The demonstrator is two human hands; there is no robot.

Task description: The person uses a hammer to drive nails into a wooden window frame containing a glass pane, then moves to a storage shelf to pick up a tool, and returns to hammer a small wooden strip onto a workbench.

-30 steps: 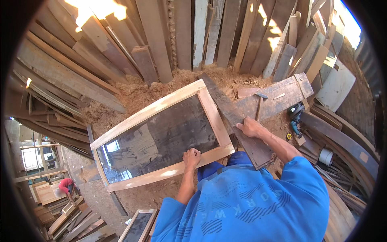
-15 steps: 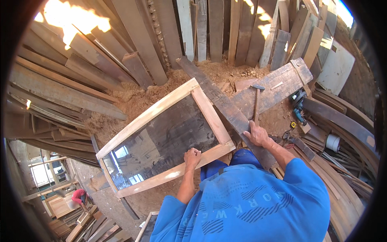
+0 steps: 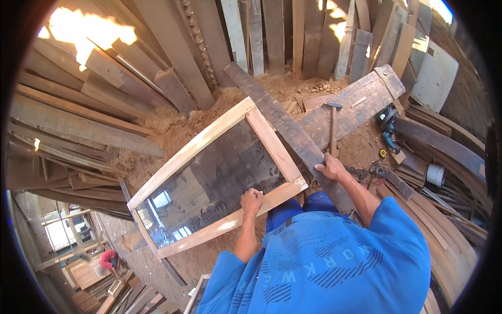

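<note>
While the left hand (image 3: 252, 201) rests on the near rail of the framed pane (image 3: 214, 180), we see its fingers curled in toward the palm; whether anything small sits inside them, we cannot tell. The right hand (image 3: 333, 168), just beyond the right end of the framed pane, grips the edge of a long dark plank (image 3: 285, 125). This plank slants past that end, one tip reaching beyond the pane's far corner and the other passing down by the person's legs. The framed pane itself lies at a slant in front of the person, pale wood around dark glass, with bright reflections toward its left end.

Farther right of the framed pane, we find a hammer (image 3: 333, 131) on a broad worn board (image 3: 384, 86), then a teal power tool (image 3: 388, 137) and a white cylinder (image 3: 435, 176) among timber offcuts. Behind the framed pane spreads a heap of wood shavings (image 3: 196, 123), backed by leaning boards (image 3: 273, 39). On its near side, we glimpse part of a second frame (image 3: 196, 293). Well to its left, a co-worker in a red top (image 3: 109, 259) bends over some wood.
</note>
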